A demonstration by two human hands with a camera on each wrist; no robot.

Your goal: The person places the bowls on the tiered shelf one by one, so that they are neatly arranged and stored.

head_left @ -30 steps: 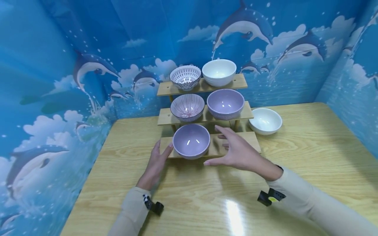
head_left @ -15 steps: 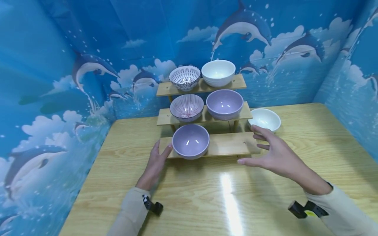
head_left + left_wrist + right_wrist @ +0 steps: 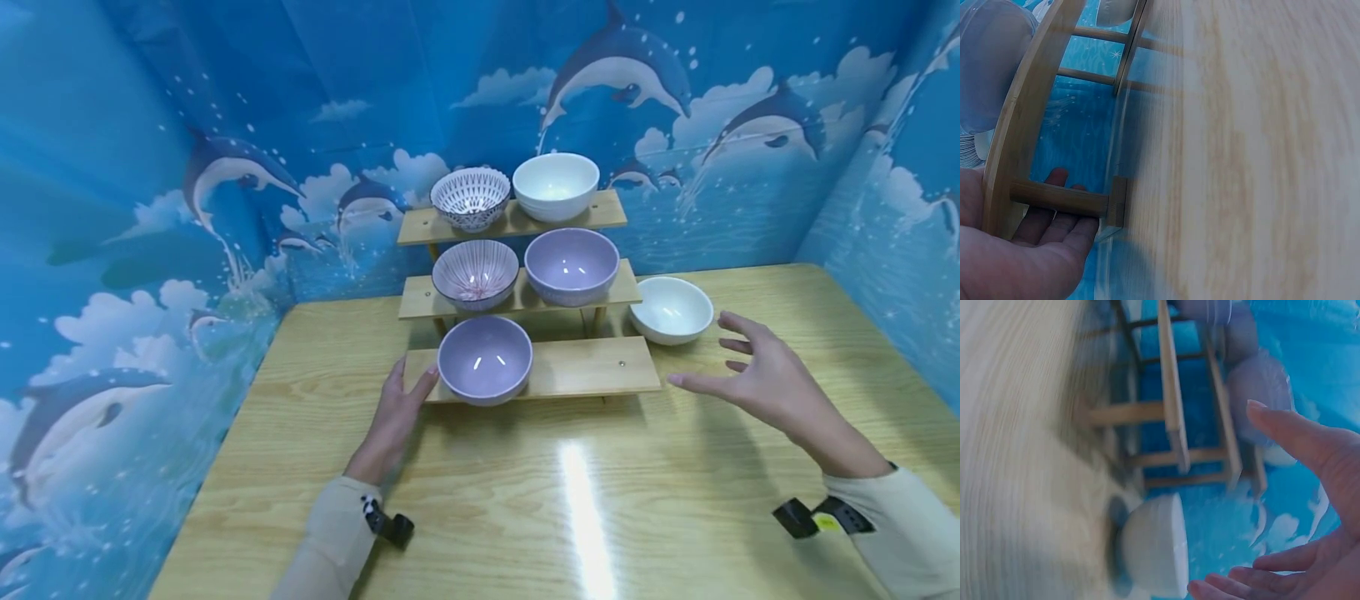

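Observation:
A three-tier wooden display stand [image 3: 592, 367] stands on the table. My left hand [image 3: 392, 421] holds the left end of its lowest board. In the left wrist view, the fingers [image 3: 1063, 234] lie under the board beside a short leg. Close to the thumb, a plain purple bowl [image 3: 485, 360] sits on that board. My right hand [image 3: 780, 392] hovers to the right of the stand, thumb and fingers spread with nothing between them. Nearest to it is a white bowl [image 3: 671, 311] on the table, also upright in the right wrist view as a white bowl [image 3: 1155, 545].
On the middle tier stand a striped bowl [image 3: 476, 275] and another purple bowl [image 3: 572, 267]. The top tier bears a patterned bowl [image 3: 470, 198] and a white ribbed bowl [image 3: 556, 187]. A blue dolphin-print backdrop [image 3: 337, 100] surrounds the wooden table [image 3: 300, 467].
My right hand has moved right, from beside the front purple bowl, past the stand's right end, to near the white bowl on the table. My left hand has stayed on the stand.

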